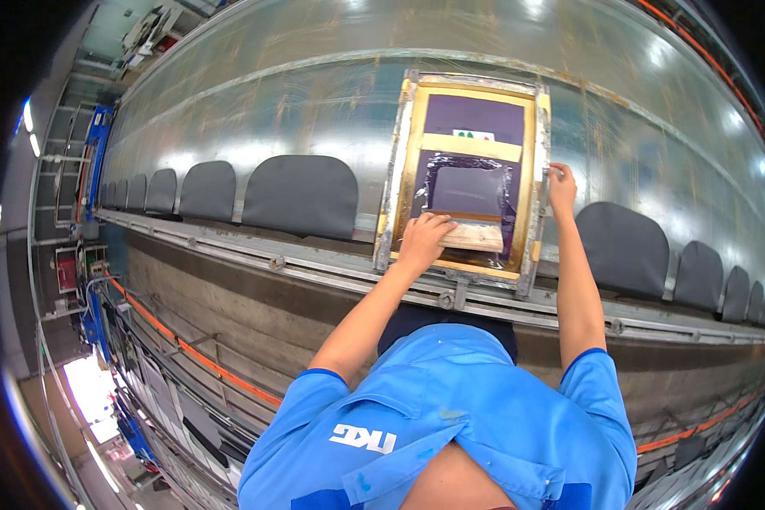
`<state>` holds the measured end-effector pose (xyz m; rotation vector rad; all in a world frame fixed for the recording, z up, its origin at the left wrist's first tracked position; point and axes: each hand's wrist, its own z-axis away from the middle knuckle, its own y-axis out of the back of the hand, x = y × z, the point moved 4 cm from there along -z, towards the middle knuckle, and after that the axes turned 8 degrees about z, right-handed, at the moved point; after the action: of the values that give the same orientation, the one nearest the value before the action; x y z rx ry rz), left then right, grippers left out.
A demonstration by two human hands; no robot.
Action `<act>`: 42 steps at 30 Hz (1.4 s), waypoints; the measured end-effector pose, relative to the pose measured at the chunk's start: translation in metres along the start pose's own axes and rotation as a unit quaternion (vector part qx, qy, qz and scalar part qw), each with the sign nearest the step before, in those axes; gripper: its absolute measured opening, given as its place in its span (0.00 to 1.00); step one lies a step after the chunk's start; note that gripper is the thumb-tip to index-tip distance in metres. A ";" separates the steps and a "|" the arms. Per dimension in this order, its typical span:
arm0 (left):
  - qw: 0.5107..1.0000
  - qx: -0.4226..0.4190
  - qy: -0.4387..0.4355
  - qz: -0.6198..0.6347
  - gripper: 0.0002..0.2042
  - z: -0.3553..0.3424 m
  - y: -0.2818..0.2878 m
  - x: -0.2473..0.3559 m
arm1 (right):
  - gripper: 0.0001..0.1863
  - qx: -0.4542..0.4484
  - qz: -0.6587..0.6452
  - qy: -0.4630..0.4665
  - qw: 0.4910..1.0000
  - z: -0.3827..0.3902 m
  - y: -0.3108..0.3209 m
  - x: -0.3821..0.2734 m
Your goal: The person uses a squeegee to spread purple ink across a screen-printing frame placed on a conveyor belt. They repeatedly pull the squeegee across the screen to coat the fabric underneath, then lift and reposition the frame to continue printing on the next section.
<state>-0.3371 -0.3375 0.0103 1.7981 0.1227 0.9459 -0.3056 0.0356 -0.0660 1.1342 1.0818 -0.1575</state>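
A silk-screen printing frame (393, 170) with a purple mesh lies on the long metal table in front of me. Its metal border is smeared, and yellowish tape lines the inside. On the mesh rests a squeegee (478, 237) with a pale wooden handle, at the end of the frame nearest me. My left hand (425, 241) is closed around the left end of that handle. With its fingers curled at the frame's right edge, my right hand (562, 189) grips the border. Dark wet-looking ink surrounds a rectangular area in the mesh. The squeegee's blade edge is mostly hidden.
Dark grey rounded panels (302, 197) lie in a row along the table to the left, and more panels (622, 248) continue to the right. A metal rail (276, 263) with bolts runs along the near table edge. An orange bar (197, 350) runs behind me.
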 end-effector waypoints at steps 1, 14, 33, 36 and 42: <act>1.000 0.001 0.012 0.018 0.28 0.005 0.006 0.001 | 0.13 0.016 0.004 0.000 1.000 0.004 0.006 -0.011; 0.998 0.004 0.064 -0.024 0.30 0.094 0.180 -0.188 | 0.12 0.039 -0.079 0.027 0.996 0.122 -0.180 -0.224; 0.998 -0.046 -0.025 -0.047 0.29 0.167 0.247 -0.299 | 0.16 -0.009 0.019 0.032 0.999 0.154 -0.283 -0.273; 0.996 -0.007 -0.039 -0.080 0.28 0.126 0.250 -0.318 | 0.20 -0.071 0.193 0.095 0.974 0.157 -0.263 -0.302; 0.996 -0.058 0.044 0.054 0.23 -0.010 0.276 -0.354 | 0.25 -0.273 0.157 0.304 0.899 0.188 -0.272 -0.422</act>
<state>-0.6786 -0.6273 0.0496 1.6692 0.0249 1.0891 -0.5706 -0.4076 0.0782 0.8323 1.3508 0.7652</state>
